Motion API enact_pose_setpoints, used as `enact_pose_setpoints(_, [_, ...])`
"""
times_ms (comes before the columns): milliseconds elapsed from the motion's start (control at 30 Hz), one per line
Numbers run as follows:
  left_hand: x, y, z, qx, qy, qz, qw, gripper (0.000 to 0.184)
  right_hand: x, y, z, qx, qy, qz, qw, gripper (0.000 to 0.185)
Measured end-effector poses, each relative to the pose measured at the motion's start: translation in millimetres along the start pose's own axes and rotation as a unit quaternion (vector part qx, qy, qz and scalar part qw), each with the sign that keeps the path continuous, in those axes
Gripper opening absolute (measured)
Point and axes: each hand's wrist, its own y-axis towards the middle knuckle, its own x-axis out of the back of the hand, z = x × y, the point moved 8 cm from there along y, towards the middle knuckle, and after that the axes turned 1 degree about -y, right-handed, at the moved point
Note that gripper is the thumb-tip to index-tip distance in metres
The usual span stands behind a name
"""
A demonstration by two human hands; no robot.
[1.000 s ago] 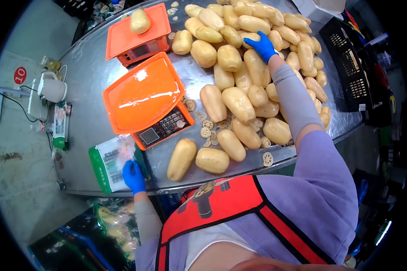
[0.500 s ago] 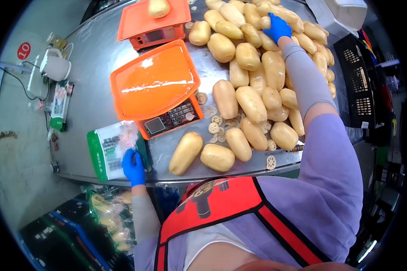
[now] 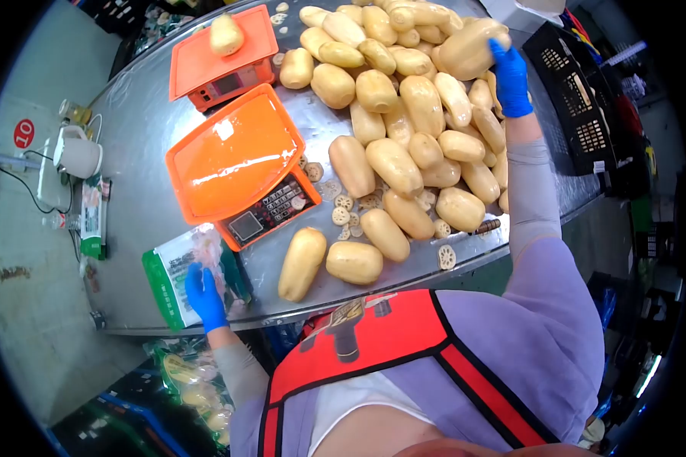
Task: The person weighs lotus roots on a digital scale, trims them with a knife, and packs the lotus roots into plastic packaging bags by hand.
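My right hand [image 3: 512,80], in a blue glove, grips the end of a large peeled lotus root [image 3: 469,49] at the upper right of the pile. Many more peeled lotus roots [image 3: 423,107] lie heaped below and left of it. My left hand [image 3: 204,295], also blue-gloved, rests with fingers stretched out on a green and white printed plastic bag [image 3: 164,286] at the table's near left edge. Just above the bag stands an orange weighing scale [image 3: 232,156] with a dark keypad. Three lotus roots, one of them upright [image 3: 302,263], lie near the front edge.
A second orange scale [image 3: 229,57] carries one lotus root [image 3: 226,35]. Cut lotus slices [image 3: 447,257] are scattered on the steel table [image 3: 324,293]. A black crate [image 3: 579,103] stands at the right, and a white kettle [image 3: 78,152] at the left. Packed bags [image 3: 194,385] sit below the table.
My right hand has taken hold of a large lotus root and lifted it at the pile's right side. My left hand has shifted slightly left on the bag, fingers straighter. The whole view has turned.
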Motion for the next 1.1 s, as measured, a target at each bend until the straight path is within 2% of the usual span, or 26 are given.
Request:
enact_pose_setpoints(33, [-5.2,3.2,-11.4,-0.012,-0.002,0.005,1.0,0.036,-6.0,-12.3,22.9,0.161,-0.275,-0.006,0.948,0.04])
enact_pose_setpoints(67, [-12.8,6.1,-24.0,-0.059,0.007,0.019,0.998,0.035,-8.1,-23.1,24.7,0.179,-0.302,-0.014,0.936,0.042])
enact_pose_setpoints(100, [-20.2,10.1,-30.1,-0.061,0.005,0.015,0.998,0.035,-11.8,-33.9,26.5,0.196,-0.328,-0.02,0.924,0.044])
enact_pose_setpoints(133, [-26.2,7.8,-49.3,-0.101,0.029,0.024,0.994,0.034,-12.9,-40.5,13.8,0.123,-0.212,0.014,0.969,0.045])
enact_pose_setpoints(167, [-27.7,0.9,-66.4,-0.139,0.057,0.034,0.988,0.034,-33.3,-62.6,30.2,0.163,-0.198,0.013,0.967,0.047])
enact_pose_setpoints(233, [-42.2,-4.4,-78.3,-0.097,-0.032,0.05,0.994,0.032,-67.5,-95.1,35.5,0.153,-0.176,0.041,0.972,0.048])
enact_pose_setpoints(300, [-69.3,-22.0,-104.4,-0.011,-0.144,0.098,0.985,0.033,-100.9,-123.3,4.2,0.034,-0.092,0.14,0.985,0.049])
enact_pose_setpoints(367, [-104.7,-41.2,-128.7,-0.014,-0.216,0.198,0.956,0.037,-156.4,-175.2,0.9,-0.058,-0.065,0.23,0.969,0.052])
enact_pose_setpoints(400, [-122.7,-56.8,-139.7,0.082,-0.289,0.266,0.916,0.044,-192.0,-204.0,16.0,-0.022,0.062,0.265,0.962,0.06])
enact_pose_setpoints(433, [-145.4,-70.3,-139.6,0.179,-0.386,0.307,0.852,0.051,-216.9,-233.6,13.4,-0.097,0.1,0.304,0.943,0.069])
enact_pose_setpoints(467, [-154.8,-86.0,-157.1,0.258,-0.478,0.332,0.772,0.055,-237.7,-258.0,11.9,-0.084,0.103,0.343,0.93,0.071])
enact_pose_setpoints(500, [-160.5,-90.0,-171.5,0.261,-0.571,0.366,0.687,0.056,-255.8,-278.8,10.6,-0.072,0.105,0.381,0.916,0.073])
enact_pose_setpoints(567, [-157.3,-82.8,-146.3,0.307,-0.587,0.287,0.692,0.056,-280.4,-308.4,24.6,-0.057,0.099,0.441,0.89,0.074])
enact_pose_setpoints(600, [-151.7,-83.5,-141.5,0.306,-0.589,0.284,0.692,0.056,-286.1,-314.9,25.8,-0.104,0.139,0.497,0.85,0.074])
enact_pose_setpoints(633, [-137.4,-78.0,-134.2,0.271,-0.571,0.253,0.733,0.053,-288.2,-320.1,27.0,-0.211,0.203,0.532,0.794,0.072])
enact_pose_setpoints(667, [-123.6,-75.5,-128.1,0.237,-0.549,0.22,0.771,0.051,-287.7,-320.7,14.4,-0.242,0.179,0.562,0.771,0.071])
enact_pose_setpoints(700, [-118.3,-77.9,-124.5,0.239,-0.551,0.217,0.77,0.051,-287.3,-324.7,-0.5,-0.27,0.154,0.592,0.744,0.071])
enact_pose_setpoints(733, [-106.8,-73.3,-132.0,0.134,-0.456,0.228,0.85,0.047,-290.0,-328.7,6.2,-0.182,0.128,0.639,0.737,0.068])
enact_pose_setpoints(767, [-96.7,-72.0,-143.7,0.027,-0.347,0.234,0.908,0.044,-291.5,-339.5,9.9,-0.195,0.164,0.634,0.73,0.068])
enact_pose_setpoints(833, [-98.2,-82.3,-157.7,-0.043,-0.22,0.267,0.937,0.044,-290.9,-352.1,15.8,-0.238,0.123,0.63,0.729,0.068])
enact_pose_setpoints(867, [-99.4,-87.1,-161.7,-0.048,-0.21,0.274,0.937,0.046,-288.0,-359.8,5.3,-0.339,0.16,0.6,0.707,0.07])
enact_pose_setpoints(900, [-100.5,-90.7,-164.3,-0.052,-0.199,0.28,0.938,0.048,-287.2,-360.5,7.9,-0.341,0.16,0.602,0.704,0.07])
enact_pose_setpoints(967, [-98.3,-87.5,-167.8,-0.077,-0.192,0.257,0.944,0.051,-284.6,-349.5,10.7,-0.297,0.093,0.587,0.748,0.07])
enact_pose_setpoints(1000, [-94.2,-86.5,-170.6,-0.103,-0.185,0.238,0.948,0.055,-286.7,-337.8,8.7,-0.228,0.068,0.589,0.772,0.07])
enact_pose_setpoints(1033, [-93.0,-85.1,-160.9,-0.021,-0.249,0.257,0.934,0.061,-289.1,-323.4,10.1,-0.233,0.087,0.565,0.787,0.069])
enact_pose_setpoints(1100, [-80.6,-77.1,-134.8,-0.013,-0.247,0.197,0.949,0.059,-298.2,-286.9,18.5,-0.201,0.099,0.511,0.83,0.071])
